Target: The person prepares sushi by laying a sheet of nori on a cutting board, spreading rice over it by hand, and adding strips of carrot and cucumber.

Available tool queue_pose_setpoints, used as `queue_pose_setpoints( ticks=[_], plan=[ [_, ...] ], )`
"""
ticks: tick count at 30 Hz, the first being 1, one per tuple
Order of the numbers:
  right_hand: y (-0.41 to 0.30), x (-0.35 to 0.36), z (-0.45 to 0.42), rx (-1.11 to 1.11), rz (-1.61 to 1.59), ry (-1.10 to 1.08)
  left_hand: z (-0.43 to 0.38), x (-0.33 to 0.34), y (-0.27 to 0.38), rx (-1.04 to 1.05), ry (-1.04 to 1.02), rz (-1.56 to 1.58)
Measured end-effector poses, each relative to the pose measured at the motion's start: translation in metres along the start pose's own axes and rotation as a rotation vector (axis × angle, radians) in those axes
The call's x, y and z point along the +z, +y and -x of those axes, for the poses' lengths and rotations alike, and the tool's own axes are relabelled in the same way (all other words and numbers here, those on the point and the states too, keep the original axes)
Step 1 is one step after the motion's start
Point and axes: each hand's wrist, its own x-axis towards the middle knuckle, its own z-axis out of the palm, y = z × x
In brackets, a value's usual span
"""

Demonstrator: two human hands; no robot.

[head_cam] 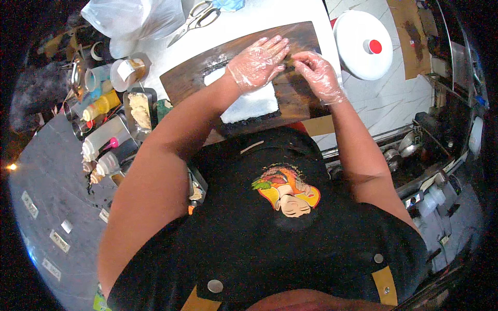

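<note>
My left hand [258,66], in a clear plastic glove, is stretched palm down over a dark wooden board [301,101], its thumb apart from the fingers. Partly under that hand and forearm lies a white, rough-surfaced rectangular layer [255,103] with a dark edge; whether it is rice on a dark sheet or a cloth, I cannot tell. My right hand [317,77], gloved too, has its fingers and thumb bent towards the left fingertips. A small brownish-green thing [290,62] shows between the hands; whether the right fingers grip it is unclear.
Scissors [194,21] and a clear plastic bag [134,19] lie beyond the board. To the left stand squeeze bottles [102,105], a lidded tub [130,72] and a metal container [139,112] of pale food. A white round lid [363,44] with a red knob is at right.
</note>
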Motion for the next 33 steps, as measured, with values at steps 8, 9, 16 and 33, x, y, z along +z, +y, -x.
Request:
queue_pose_setpoints(
  ticks=[8, 9, 16, 33],
  plan=[
    [0.002, 0.002, -0.003, -0.030, -0.022, 0.010, -0.014, 0.004, 0.012, -0.037, 0.035, -0.033],
    [0.002, 0.004, -0.002, -0.028, -0.051, 0.024, -0.015, 0.004, 0.014, -0.045, 0.042, -0.027],
    [0.006, 0.011, -0.007, -0.062, -0.133, 0.092, -0.027, 0.014, 0.024, -0.043, 0.186, -0.039],
    [-0.022, 0.059, -0.009, -0.406, 0.601, 0.026, 0.114, -0.006, 0.050, -0.476, 0.143, 0.016]
  ],
)
